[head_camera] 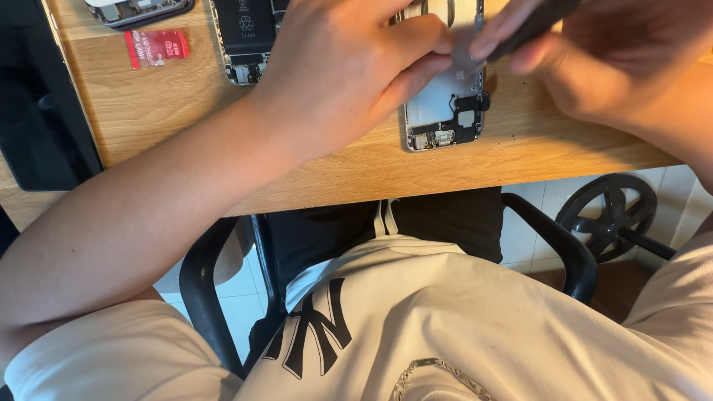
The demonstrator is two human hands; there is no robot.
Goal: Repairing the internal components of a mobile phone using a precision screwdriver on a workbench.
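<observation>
Pressing down at upper centre of the frame, the left hand (349,63) lays its fingertips on an opened silver phone housing (445,111) lying on the wooden desk (186,104). The right hand (594,52), upper right, is clamped on a dark tool (531,30) over the same housing. A second opened phone (245,37) with a black battery lies left of it. A small red rectangular packet (156,47) sits upper left.
</observation>
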